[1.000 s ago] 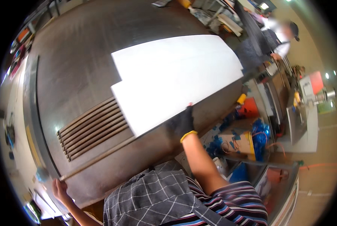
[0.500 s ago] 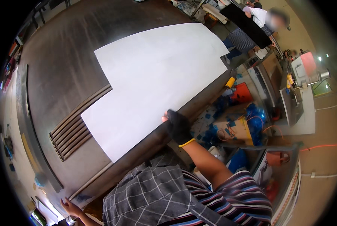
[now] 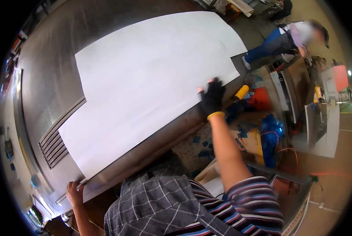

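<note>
A large white sheet [image 3: 152, 74] with notched corners lies across the dark metal table [image 3: 46, 63]. My right hand [image 3: 213, 96], in a black fingerless glove with a yellow cuff, rests at the sheet's near edge toward its right end. Its fingers look apart, though slightly blurred. My bare left hand [image 3: 74, 193] is at the table's near left edge, beside the sheet's lower left corner. The fingers of that hand lie across a thin metal rod [image 3: 62, 200], with the thumb apart from them. Several parallel metal rods [image 3: 55, 149] lie partly under the sheet's left side.
A long metal bar [image 3: 22, 129] lies along the table's left side. Right of the table are a yellow-handled tool [image 3: 242, 92], a red container [image 3: 261, 99], blue plastic wrap [image 3: 271, 135] and a cardboard box [image 3: 246, 138]. Another person [image 3: 286, 41] bends over at the upper right.
The sheet has slid left over the table, covering more of the rods. My right hand has moved along its edge to the right and away from me. My left hand has come nearer the sheet's corner.
</note>
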`<state>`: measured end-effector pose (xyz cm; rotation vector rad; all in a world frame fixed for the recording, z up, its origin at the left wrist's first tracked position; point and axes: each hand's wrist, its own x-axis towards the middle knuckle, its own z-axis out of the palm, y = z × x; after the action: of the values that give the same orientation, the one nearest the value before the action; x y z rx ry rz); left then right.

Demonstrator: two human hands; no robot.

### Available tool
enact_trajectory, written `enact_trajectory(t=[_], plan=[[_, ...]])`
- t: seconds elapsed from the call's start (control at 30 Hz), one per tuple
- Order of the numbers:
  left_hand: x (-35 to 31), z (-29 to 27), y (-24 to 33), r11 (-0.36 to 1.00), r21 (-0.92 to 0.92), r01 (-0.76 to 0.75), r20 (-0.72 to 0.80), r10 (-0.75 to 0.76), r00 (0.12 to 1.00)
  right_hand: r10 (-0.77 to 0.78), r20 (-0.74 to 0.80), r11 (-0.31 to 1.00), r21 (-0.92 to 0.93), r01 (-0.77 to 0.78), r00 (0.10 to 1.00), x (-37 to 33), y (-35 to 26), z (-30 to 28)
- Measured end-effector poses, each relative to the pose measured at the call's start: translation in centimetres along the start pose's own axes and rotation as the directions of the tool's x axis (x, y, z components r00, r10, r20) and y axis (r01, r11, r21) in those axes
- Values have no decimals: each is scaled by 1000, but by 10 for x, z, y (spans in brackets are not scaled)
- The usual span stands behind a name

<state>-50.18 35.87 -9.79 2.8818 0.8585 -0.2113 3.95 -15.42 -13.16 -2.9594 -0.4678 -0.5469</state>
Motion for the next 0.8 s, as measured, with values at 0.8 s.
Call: enact_trajectory(t=[0.8], plan=[[-14, 14, 38, 961, -277, 8, -376, -117, 919, -863, 76, 372, 765, 526, 500, -207, -390, -101]])
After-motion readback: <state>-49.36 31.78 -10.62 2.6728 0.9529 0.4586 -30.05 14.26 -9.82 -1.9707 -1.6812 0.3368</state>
